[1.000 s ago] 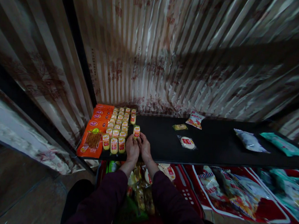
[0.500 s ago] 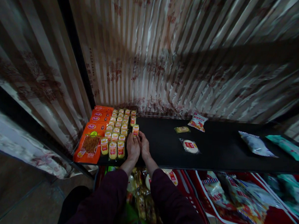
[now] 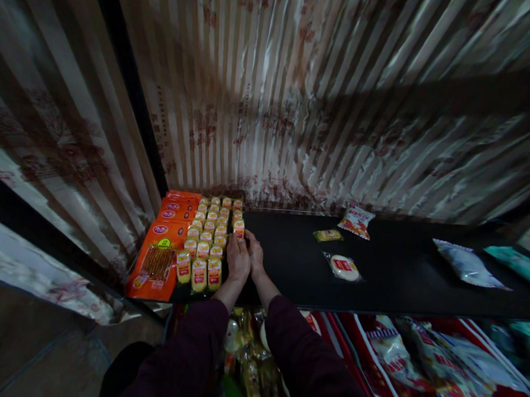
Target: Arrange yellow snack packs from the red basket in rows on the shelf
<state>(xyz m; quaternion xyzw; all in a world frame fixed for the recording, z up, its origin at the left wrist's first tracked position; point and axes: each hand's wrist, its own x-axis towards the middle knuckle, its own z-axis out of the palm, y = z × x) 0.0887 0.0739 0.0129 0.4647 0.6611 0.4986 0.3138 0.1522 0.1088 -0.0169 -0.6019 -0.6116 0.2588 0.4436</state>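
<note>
Side by side at the front half of the black shelf [image 3: 288,265], my left hand [image 3: 238,259] and my right hand [image 3: 255,254] close together around a small wrapped snack cake [image 3: 238,228]. The cake has a yellow body and a red-and-white label, and it sits at the right-hand column of the cakes. Rows of matching wrapped cakes [image 3: 199,274] stand just left of my hands, packed close together. My fingertips are partly hidden behind the cake and each other.
Orange snack bags [image 3: 157,264] overlap at the shelf's left end. Rightward lie a flat yellow packet [image 3: 327,235], a round white wrapped cake [image 3: 344,267], a small printed bag [image 3: 356,221], a pale bag [image 3: 468,263] and a teal packet [image 3: 517,265]. Below, red baskets [image 3: 363,352] hold packaged snacks.
Both hands have pushed the wrapped cake a little back and left, closer to the cakes behind it. The view has shifted slightly.
</note>
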